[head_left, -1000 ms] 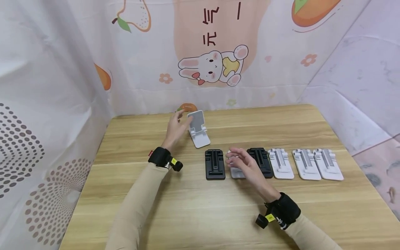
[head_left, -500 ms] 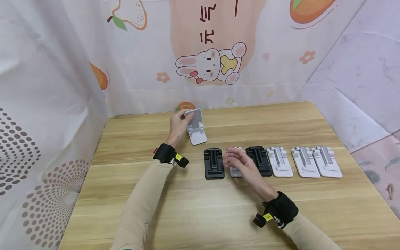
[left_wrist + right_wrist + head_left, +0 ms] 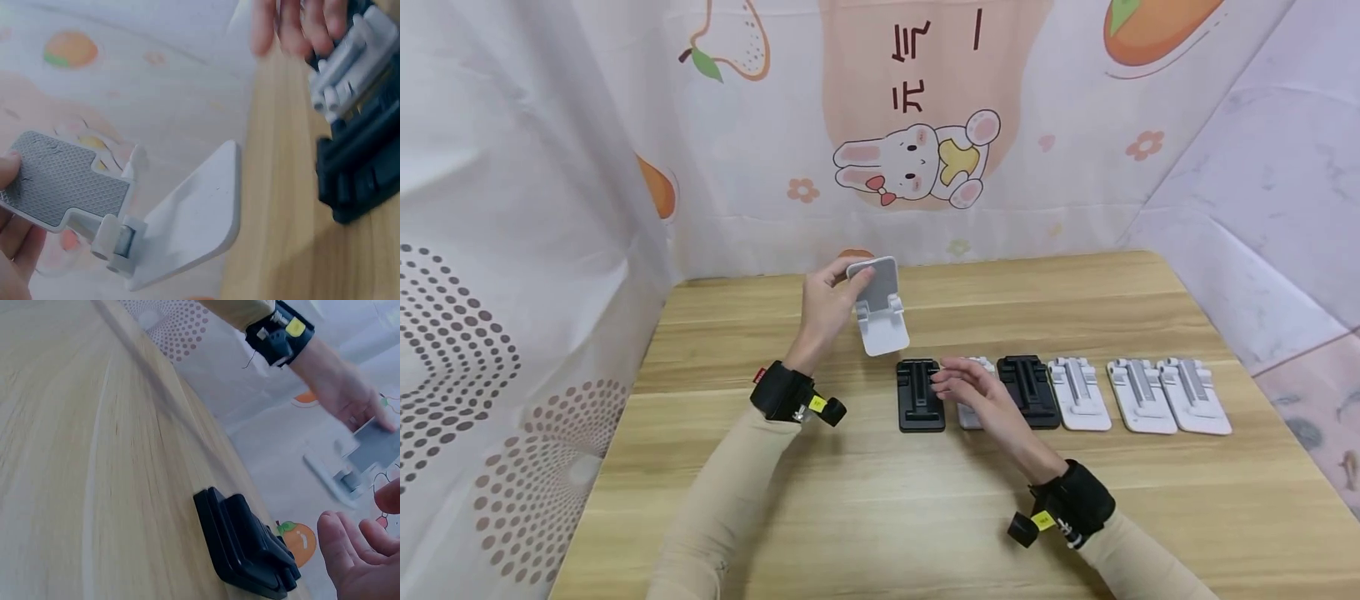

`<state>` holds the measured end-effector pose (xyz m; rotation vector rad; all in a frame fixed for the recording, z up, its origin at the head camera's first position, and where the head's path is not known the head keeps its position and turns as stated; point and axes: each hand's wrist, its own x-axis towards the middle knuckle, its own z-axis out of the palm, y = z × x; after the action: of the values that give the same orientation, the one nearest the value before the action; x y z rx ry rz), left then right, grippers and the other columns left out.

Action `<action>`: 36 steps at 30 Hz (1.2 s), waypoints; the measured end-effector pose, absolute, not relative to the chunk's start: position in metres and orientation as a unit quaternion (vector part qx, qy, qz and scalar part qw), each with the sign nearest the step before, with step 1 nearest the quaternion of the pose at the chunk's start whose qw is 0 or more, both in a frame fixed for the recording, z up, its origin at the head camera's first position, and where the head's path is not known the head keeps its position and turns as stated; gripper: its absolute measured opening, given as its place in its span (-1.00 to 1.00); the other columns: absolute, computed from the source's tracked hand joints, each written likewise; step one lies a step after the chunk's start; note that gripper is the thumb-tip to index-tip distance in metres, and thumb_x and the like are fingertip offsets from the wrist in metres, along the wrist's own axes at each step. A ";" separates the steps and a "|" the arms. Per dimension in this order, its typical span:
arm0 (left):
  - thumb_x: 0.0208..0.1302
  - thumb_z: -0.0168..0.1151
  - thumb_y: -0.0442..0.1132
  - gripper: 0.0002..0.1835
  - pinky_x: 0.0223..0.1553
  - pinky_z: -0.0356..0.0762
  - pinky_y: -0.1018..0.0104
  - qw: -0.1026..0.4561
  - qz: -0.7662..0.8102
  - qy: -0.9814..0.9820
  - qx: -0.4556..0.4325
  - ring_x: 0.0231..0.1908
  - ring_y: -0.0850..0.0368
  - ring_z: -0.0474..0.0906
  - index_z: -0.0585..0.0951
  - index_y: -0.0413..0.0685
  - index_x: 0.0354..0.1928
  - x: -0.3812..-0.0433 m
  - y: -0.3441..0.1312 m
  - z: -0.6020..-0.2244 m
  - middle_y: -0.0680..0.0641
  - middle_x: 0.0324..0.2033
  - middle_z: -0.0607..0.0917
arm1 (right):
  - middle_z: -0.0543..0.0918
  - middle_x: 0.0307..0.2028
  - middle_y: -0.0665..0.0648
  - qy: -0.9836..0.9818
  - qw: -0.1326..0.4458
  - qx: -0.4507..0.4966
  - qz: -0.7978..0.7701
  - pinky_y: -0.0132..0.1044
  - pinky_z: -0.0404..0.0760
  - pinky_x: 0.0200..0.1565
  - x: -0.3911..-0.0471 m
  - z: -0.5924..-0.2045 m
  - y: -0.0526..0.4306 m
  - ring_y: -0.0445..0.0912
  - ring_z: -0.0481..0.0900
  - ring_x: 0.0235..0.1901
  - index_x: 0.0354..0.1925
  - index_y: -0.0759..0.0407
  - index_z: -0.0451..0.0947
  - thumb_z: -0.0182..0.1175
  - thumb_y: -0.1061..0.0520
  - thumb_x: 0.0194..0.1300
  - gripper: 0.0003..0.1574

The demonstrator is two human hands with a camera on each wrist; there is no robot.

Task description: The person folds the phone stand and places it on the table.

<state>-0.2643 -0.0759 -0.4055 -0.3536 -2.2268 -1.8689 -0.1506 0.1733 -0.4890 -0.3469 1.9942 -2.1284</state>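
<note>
My left hand (image 3: 824, 310) pinches an unfolded white phone stand (image 3: 884, 333) by its upper plate, thumb on the grey pad. In the left wrist view the stand's white base (image 3: 194, 215) hangs clear of the wood. To the right, my right hand (image 3: 992, 408) hovers with fingers loosely bent and holds nothing. Below it lies a folded white phone stand (image 3: 967, 419), partly hidden by the hand. A folded black phone stand (image 3: 921, 398) lies just left of those fingertips; it also shows as a dark block (image 3: 244, 544) in the right wrist view.
Right of my right hand, another folded black stand (image 3: 1028, 390) and several folded white stands (image 3: 1079, 396) lie in a row on the wooden table (image 3: 865, 500). A printed curtain (image 3: 737, 167) hangs along the table's back edge.
My left hand, first beside the upright stand with fingers apart, has gripped its upper plate and raised the stand slightly. My right hand has stayed nearly in place.
</note>
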 end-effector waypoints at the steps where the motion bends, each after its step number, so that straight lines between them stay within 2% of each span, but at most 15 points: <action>1: 0.42 0.35 -0.19 -0.76 0.07 0.68 0.09 0.106 -0.634 -0.755 -0.131 0.04 0.09 0.66 0.75 -0.15 0.01 -0.260 -0.075 -0.401 -0.07 -0.03 0.77 | 0.46 0.22 0.60 0.670 0.107 -0.116 -0.725 -0.33 0.63 0.17 -0.151 -0.488 0.172 -0.22 0.66 0.05 0.42 0.56 0.15 -0.07 0.20 0.65 -0.42; 4: 0.42 0.35 -0.21 -0.77 0.05 0.67 0.14 0.094 -0.639 -0.747 -0.157 -0.01 0.10 0.66 0.75 -0.18 -0.01 -0.244 -0.073 -0.388 -0.09 -0.05 0.75 | 0.43 0.31 0.56 0.663 0.135 -0.112 -0.727 -0.35 0.59 0.21 -0.152 -0.484 0.167 -0.17 0.64 0.14 0.49 0.49 0.10 -0.08 0.08 0.68 -0.34; 8: 0.41 0.34 -0.26 -0.77 -0.01 0.67 0.19 0.074 -0.645 -0.739 -0.180 -0.06 0.08 0.66 0.74 -0.24 -0.01 -0.224 -0.068 -0.377 -0.15 -0.08 0.75 | 0.33 0.41 0.53 0.632 0.188 -0.127 -0.741 -0.28 0.55 0.29 -0.155 -0.480 0.161 -0.09 0.58 0.25 0.56 0.42 -0.01 -0.21 -0.09 0.72 -0.22; 11: 0.40 0.35 -0.29 -0.78 0.07 0.63 0.11 0.063 -0.640 -0.740 -0.198 -0.03 0.06 0.67 0.75 -0.24 -0.01 -0.212 -0.065 -0.374 -0.16 -0.09 0.78 | 0.27 0.44 0.50 0.579 0.224 -0.123 -0.774 -0.23 0.53 0.31 -0.156 -0.478 0.156 -0.10 0.57 0.25 0.59 0.41 -0.09 -0.29 -0.17 0.72 -0.16; 15: 0.38 0.36 -0.31 -0.79 0.19 0.54 -0.01 0.052 -0.631 -0.741 -0.224 -0.01 0.08 0.68 0.76 -0.22 -0.01 -0.199 -0.061 -0.374 -0.14 -0.11 0.81 | 0.38 0.37 0.26 0.518 0.251 -0.098 -0.812 -0.24 0.56 0.27 -0.153 -0.473 0.151 -0.15 0.58 0.22 0.61 0.33 -0.15 -0.28 -0.24 0.69 -0.11; 18: 0.38 0.37 -0.32 -0.80 0.20 0.52 -0.01 0.047 -0.627 -0.740 -0.240 -0.03 0.08 0.69 0.76 -0.22 -0.02 -0.191 -0.060 -0.375 -0.13 -0.13 0.82 | 0.44 0.27 0.09 0.493 0.260 -0.093 -0.825 -0.26 0.59 0.23 -0.150 -0.472 0.150 -0.17 0.57 0.20 0.59 0.19 -0.06 -0.29 -0.24 0.69 -0.21; 22: 0.37 0.38 -0.31 -0.80 0.14 0.54 0.08 0.053 -0.619 -0.743 -0.249 -0.06 0.10 0.68 0.77 -0.21 -0.03 -0.186 -0.059 -0.376 -0.11 -0.15 0.82 | 0.56 0.20 0.03 0.475 0.262 -0.104 -0.833 -0.26 0.62 0.20 -0.148 -0.472 0.150 -0.17 0.61 0.16 0.45 0.10 0.19 -0.20 -0.18 0.69 -0.41; 25: 0.36 0.38 -0.31 -0.80 0.14 0.54 0.16 0.062 -0.614 -0.747 -0.247 -0.05 0.11 0.69 0.77 -0.20 -0.03 -0.183 -0.058 -0.377 -0.10 -0.14 0.82 | 0.63 0.15 0.01 0.471 0.257 -0.120 -0.835 -0.27 0.64 0.17 -0.147 -0.473 0.151 -0.16 0.65 0.13 0.46 0.24 0.20 -0.13 -0.04 0.70 -0.42; 27: 0.36 0.38 -0.31 -0.80 0.14 0.55 0.17 0.064 -0.615 -0.747 -0.245 -0.03 0.11 0.69 0.77 -0.21 -0.03 -0.182 -0.058 -0.378 -0.11 -0.13 0.82 | 0.66 0.13 0.01 0.476 0.252 -0.131 -0.832 -0.27 0.66 0.14 -0.147 -0.474 0.151 -0.16 0.67 0.10 0.50 0.42 0.10 -0.14 0.06 0.69 -0.37; 30: 0.36 0.37 -0.31 -0.79 0.17 0.56 0.13 0.061 -0.619 -0.744 -0.244 -0.01 0.08 0.70 0.76 -0.21 -0.01 -0.183 -0.059 -0.380 -0.12 -0.10 0.82 | 0.69 0.10 0.01 0.487 0.246 -0.137 -0.827 -0.28 0.68 0.10 -0.146 -0.475 0.152 -0.16 0.71 0.06 0.50 0.57 -0.02 -0.15 0.18 0.67 -0.32; 33: 0.39 0.35 -0.27 -0.72 0.22 0.53 0.07 0.038 -0.620 -0.743 -0.248 0.04 0.08 0.67 0.72 -0.16 0.10 -0.184 -0.060 -0.382 -0.08 -0.01 0.79 | 0.69 0.09 0.01 0.496 0.244 -0.144 -0.820 -0.31 0.68 0.08 -0.147 -0.475 0.151 -0.16 0.71 0.05 0.50 0.64 -0.08 -0.18 0.21 0.66 -0.31; 36: 0.38 0.37 -0.24 -0.57 0.26 0.49 0.02 -0.010 -0.618 -0.744 -0.254 0.14 0.09 0.61 0.62 -0.06 0.27 -0.186 -0.062 -0.385 0.01 0.15 0.71 | 0.69 0.10 0.01 0.502 0.247 -0.152 -0.815 -0.33 0.68 0.08 -0.149 -0.475 0.151 -0.17 0.71 0.05 0.49 0.67 -0.15 -0.20 0.22 0.66 -0.29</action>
<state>-0.1863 -0.0621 -0.3854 -0.8016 -2.3535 -1.9529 -0.1488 0.1507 -0.4747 -0.4138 1.3687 -2.2234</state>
